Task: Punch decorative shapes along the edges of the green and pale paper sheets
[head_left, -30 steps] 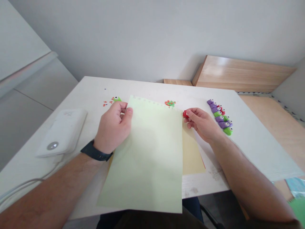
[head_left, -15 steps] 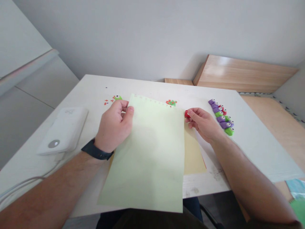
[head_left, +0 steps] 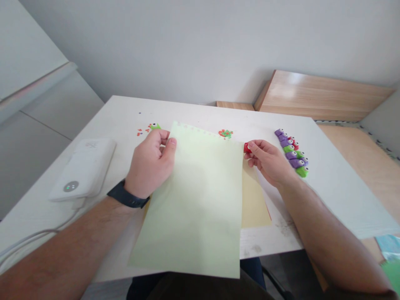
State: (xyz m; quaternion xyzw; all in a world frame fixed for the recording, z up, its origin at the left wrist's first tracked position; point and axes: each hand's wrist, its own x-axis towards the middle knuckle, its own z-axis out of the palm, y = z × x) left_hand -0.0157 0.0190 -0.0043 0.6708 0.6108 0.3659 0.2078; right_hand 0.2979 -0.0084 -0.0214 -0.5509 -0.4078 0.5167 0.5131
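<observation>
My left hand (head_left: 153,160), with a dark band on the wrist, pinches the upper left edge of a pale green sheet of paper (head_left: 196,200) between thumb and fingers. The sheet's top edge has a torn, notched look. At its upper right corner, my right hand (head_left: 265,160) grips a small red paper punch (head_left: 246,147), thumb on top. The punch is against the paper's edge; how far the paper sits inside it I cannot tell. Just beyond my left hand lies a green paper punch (head_left: 156,126), partly hidden.
Several purple, green and red punches (head_left: 292,154) lie in a cluster on the right of the white table (head_left: 337,191). Red and green paper bits (head_left: 225,133) form a small pile. A yellowish sheet (head_left: 254,200) lies underneath. On the left is a white box-like device (head_left: 84,168) with a cable (head_left: 67,225).
My hands, the sheet and the red punch hold nearly the same pose; the view has shifted slightly. Small green lights now show on the white device's round panel.
</observation>
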